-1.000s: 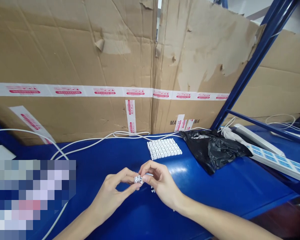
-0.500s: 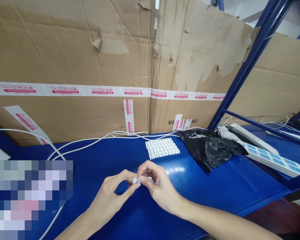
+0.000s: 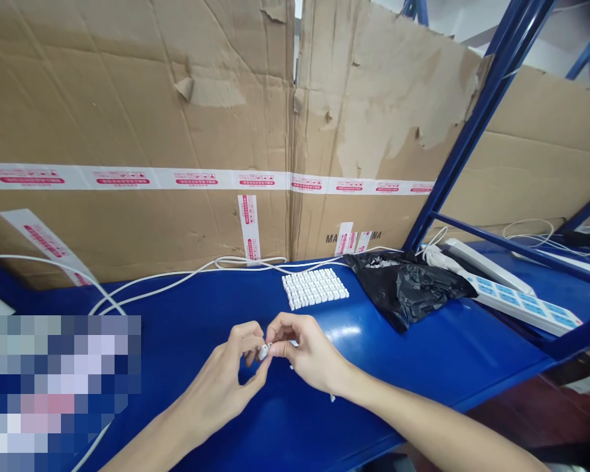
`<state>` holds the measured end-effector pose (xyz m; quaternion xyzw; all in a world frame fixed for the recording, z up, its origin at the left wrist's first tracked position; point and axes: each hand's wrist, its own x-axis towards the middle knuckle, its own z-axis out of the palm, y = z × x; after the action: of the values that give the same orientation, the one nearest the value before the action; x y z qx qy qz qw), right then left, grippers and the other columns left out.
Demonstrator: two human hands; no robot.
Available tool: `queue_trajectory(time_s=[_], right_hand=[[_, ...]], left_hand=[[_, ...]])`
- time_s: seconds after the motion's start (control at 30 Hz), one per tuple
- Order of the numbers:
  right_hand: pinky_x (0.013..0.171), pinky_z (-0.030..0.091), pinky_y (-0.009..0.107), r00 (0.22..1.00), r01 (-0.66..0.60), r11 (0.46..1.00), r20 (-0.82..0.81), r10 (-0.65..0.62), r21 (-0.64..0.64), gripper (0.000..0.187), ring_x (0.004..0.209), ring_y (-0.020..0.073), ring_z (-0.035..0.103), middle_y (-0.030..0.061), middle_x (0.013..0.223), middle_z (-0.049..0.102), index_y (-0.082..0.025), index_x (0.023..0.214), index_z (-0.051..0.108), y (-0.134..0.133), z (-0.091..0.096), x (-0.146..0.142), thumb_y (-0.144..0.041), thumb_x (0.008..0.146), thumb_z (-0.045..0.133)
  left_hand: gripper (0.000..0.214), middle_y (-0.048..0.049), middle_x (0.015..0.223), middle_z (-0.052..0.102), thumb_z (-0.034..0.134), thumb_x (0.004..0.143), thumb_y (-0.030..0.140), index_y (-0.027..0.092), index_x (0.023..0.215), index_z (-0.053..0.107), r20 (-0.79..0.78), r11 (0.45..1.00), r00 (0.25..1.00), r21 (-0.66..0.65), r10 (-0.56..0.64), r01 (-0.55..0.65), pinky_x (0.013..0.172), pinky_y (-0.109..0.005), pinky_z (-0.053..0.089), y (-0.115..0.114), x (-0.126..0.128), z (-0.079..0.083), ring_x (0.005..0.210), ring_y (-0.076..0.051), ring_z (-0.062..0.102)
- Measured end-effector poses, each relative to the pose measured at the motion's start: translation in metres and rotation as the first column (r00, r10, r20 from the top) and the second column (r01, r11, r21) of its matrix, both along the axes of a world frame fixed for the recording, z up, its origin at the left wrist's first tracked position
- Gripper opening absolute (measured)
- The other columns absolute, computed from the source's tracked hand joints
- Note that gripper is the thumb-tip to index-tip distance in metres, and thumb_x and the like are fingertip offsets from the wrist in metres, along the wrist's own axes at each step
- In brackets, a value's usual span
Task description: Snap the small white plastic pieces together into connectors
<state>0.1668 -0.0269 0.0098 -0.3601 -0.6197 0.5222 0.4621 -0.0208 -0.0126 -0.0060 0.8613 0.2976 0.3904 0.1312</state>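
Note:
Between the fingertips of my left hand (image 3: 226, 367) is a small white plastic block (image 3: 263, 352), held tilted above the blue surface. My right hand (image 3: 302, 344) is closed in a pinch at the block's upper right end; what lies between its thumb and forefinger is too small to make out. Beyond both hands, many similar white blocks (image 3: 315, 288) stand side by side in neat rows. A tiny white piece (image 3: 332, 398) shows just below my right wrist, and another (image 3: 292, 368) peeks out under the right hand.
A crumpled black plastic bag (image 3: 408, 288) with white bits at its mouth lies to the right of the rows. Farther right are power strips (image 3: 526, 301) and a blue rack post (image 3: 472, 131). White cables (image 3: 187, 278) run along the cardboard wall (image 3: 142, 118). The lower left is pixelated.
The small white block has turned and now tilts between my fingertips. My left fingers are bent more. The view has shifted slightly, and a tiny white piece now shows below my right wrist.

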Motion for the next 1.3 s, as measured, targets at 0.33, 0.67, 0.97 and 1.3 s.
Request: queue_trajectory(time_s=[0.33,0.67,0.97,1.3], right_hand=[[0.079,0.050,0.032,0.998,0.017,0.996,0.065,-0.023,0.089,0.020,0.079,0.0177,0.067,0.0032,0.084,0.072,-0.018,0.091,0.068,0.002,0.009,0.008,-0.033,0.082,0.077],[0.059,0.044,0.026,0.764,-0.109,0.981,0.645,-0.021,0.162,0.026,0.068,0.0163,0.060,0.0027,0.086,0.070,-0.023,0.094,0.075,-0.045,0.002,0.095,-0.040,0.077,0.085],[0.071,0.048,0.031,0.805,-0.012,0.966,0.576,-0.144,0.259,0.011,0.078,0.0189,0.066,0.0043,0.086,0.072,-0.021,0.084,0.072,-0.033,0.010,0.098,-0.017,0.091,0.064],[0.061,0.048,0.032,0.878,0.173,0.970,0.419,-0.231,0.172,0.027,0.057,0.0135,0.055,0.0035,0.064,0.065,-0.016,0.072,0.068,0.113,0.040,0.173,-0.040,0.070,0.080]], left_hand=[[0.024,0.0059,0.078,0.054,0.050,0.095,0.020,0.026,0.115,0.038,-0.056,1.000,0.998,-0.009,0.012,-0.013,0.059,-0.021,0.045,0.007,-0.008,0.001,0.060,-0.011,0.051],[0.011,0.0043,0.073,0.054,0.047,0.095,0.028,0.022,0.093,0.056,-0.219,0.948,0.975,-0.316,-0.026,-0.046,0.064,-0.024,0.042,0.027,-0.010,0.009,0.066,-0.014,0.052],[0.016,0.0007,0.083,0.056,0.041,0.100,0.032,0.024,0.090,0.049,-0.281,0.955,0.959,-0.288,-0.018,-0.066,0.071,-0.029,0.045,0.024,-0.007,-0.001,0.075,-0.018,0.056],[0.016,0.0020,0.076,0.053,0.043,0.099,0.031,0.024,0.085,0.047,-0.270,0.964,0.962,-0.264,-0.049,-0.025,0.067,-0.028,0.043,0.028,-0.007,-0.007,0.070,-0.018,0.053]])
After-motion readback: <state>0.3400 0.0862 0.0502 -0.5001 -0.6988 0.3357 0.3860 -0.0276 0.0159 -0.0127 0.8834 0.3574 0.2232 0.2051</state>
